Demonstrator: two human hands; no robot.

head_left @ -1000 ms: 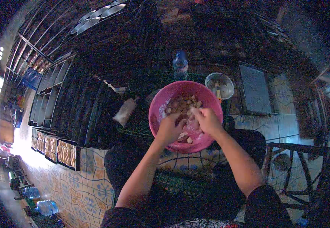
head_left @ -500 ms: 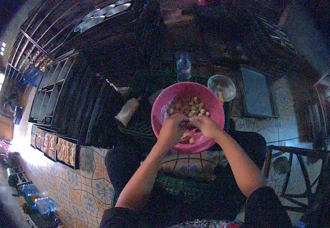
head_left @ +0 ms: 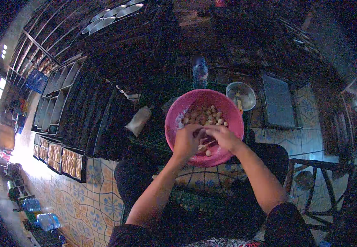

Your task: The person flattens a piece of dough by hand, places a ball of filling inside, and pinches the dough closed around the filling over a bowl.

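A pink basin (head_left: 174,149) stands between my knees with several small round pale balls (head_left: 211,112) gathered in its far half. A few pale bits and a single ball lie near its close rim. My left hand (head_left: 188,140) is inside the basin, fingers curled inward. Facing it, my right hand (head_left: 224,137) has its fingers bent towards the left fingertips, and the two meet over the middle of the basin. Whatever lies between the fingertips is too small and dark to make out. White powder or plastic shows along the basin's left inner wall.
Behind the basin stands a plastic bottle (head_left: 200,73). A metal bowl (head_left: 244,95) with a yellowish utensil sits at its right, and a whitish bag (head_left: 139,120) lies left. Trays of bread-like pieces (head_left: 71,164) rest on the tiled floor; a dark stool frame (head_left: 322,164) is at right.
The view has shifted slightly. My fingers have moved a little against each other, the right ones now reaching over closer to the left; both hands stay over the basin.
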